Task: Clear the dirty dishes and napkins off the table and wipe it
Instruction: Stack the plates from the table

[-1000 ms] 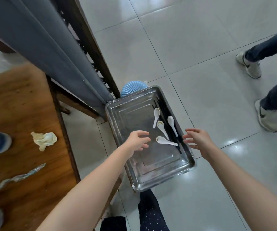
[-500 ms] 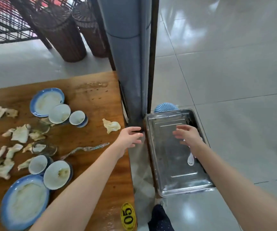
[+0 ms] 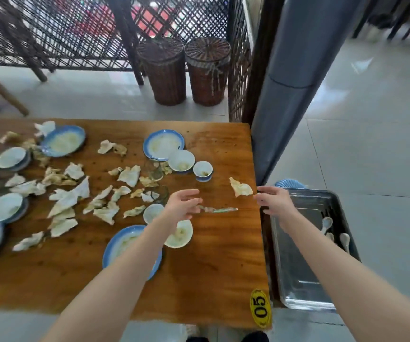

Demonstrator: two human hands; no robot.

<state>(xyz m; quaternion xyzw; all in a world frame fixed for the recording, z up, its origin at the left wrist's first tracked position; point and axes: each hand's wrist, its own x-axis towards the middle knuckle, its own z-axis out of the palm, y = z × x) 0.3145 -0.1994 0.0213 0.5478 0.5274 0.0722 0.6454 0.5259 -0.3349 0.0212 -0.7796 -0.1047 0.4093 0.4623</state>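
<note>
The wooden table carries several blue-rimmed plates such as the far one, white bowls like the small one, and many crumpled napkins. My left hand hovers open over the table's right part, above a white bowl. My right hand is open at the table's right edge, beside a crumpled napkin. A clear wrapper strip lies between my hands. A metal tray to the right holds white spoons.
A grey pillar stands at the table's far right corner. Two wicker baskets and a lattice screen stand behind the table. A yellow tag marked 05 sits at the near right corner. Tiled floor lies to the right.
The view has swung left from the tray to the table. Both hands have moved left off the tray, the left over the table and the right to its edge.
</note>
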